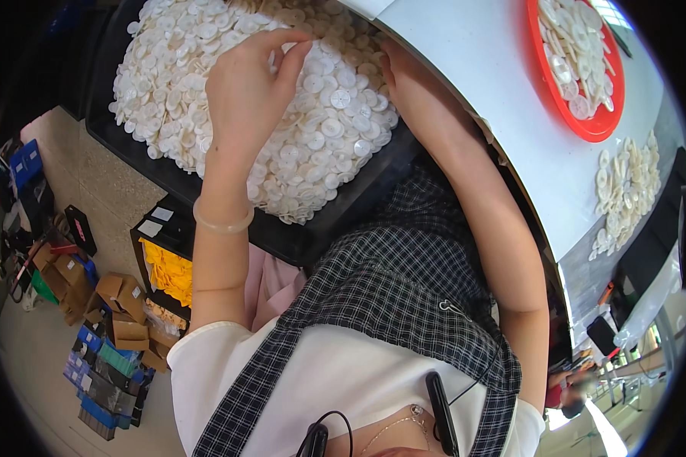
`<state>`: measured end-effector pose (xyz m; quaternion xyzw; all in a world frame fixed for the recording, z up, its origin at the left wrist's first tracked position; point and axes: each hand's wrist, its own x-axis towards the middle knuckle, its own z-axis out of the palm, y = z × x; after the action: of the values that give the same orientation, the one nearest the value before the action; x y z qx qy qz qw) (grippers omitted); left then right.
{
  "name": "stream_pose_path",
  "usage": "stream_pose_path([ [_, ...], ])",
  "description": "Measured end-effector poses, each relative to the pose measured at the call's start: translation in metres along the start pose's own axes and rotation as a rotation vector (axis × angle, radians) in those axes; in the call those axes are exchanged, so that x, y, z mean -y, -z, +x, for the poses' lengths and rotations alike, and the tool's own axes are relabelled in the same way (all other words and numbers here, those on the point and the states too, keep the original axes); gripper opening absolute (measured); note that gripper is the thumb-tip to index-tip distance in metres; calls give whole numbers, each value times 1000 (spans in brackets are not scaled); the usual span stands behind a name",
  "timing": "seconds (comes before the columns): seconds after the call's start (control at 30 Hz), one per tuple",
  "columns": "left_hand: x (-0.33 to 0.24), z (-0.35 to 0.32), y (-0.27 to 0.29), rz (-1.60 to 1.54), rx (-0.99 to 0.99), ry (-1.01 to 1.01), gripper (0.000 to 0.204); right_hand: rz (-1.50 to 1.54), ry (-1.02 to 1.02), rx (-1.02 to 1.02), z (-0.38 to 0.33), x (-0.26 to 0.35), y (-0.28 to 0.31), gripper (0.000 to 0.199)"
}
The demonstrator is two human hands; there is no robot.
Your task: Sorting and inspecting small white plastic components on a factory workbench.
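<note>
A black tray (141, 171) holds a heaped pile of small, round, off-white plastic discs (324, 141), some with a hole or spoke-like marks. My left hand (251, 87) is over the middle of the pile, its thumb and forefinger brought together at the tips. Whatever may be between them is too small to make out. At the pile's right side, close to the white table's edge, is my right hand (404, 76). Its fingers are mostly hidden, so I cannot tell whether they hold a disc.
On the white table (465, 84) to the right stands a red bowl (613, 126) of similar discs, with a loose heap of discs (625, 186) nearby. Cardboard boxes (122, 297), blue boxes (103, 373) and a black crate with yellow material (168, 270) are at the left on the floor.
</note>
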<state>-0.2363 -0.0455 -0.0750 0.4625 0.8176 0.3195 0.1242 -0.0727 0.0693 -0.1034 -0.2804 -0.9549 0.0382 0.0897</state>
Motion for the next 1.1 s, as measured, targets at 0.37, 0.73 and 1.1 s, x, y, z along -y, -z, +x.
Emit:
stream_pose_path([
  [0.37,-5,19,-17,215,77,-153,10,290,-66,-87,-9,2,8,16],
  [0.73,-6,3,-2,-277,38,17,17,1665,-720,411,-10,13,45,22],
  [1.1,0,-47,22,-1982,586,727,15,2020,-749,492,-12,17,54,17],
])
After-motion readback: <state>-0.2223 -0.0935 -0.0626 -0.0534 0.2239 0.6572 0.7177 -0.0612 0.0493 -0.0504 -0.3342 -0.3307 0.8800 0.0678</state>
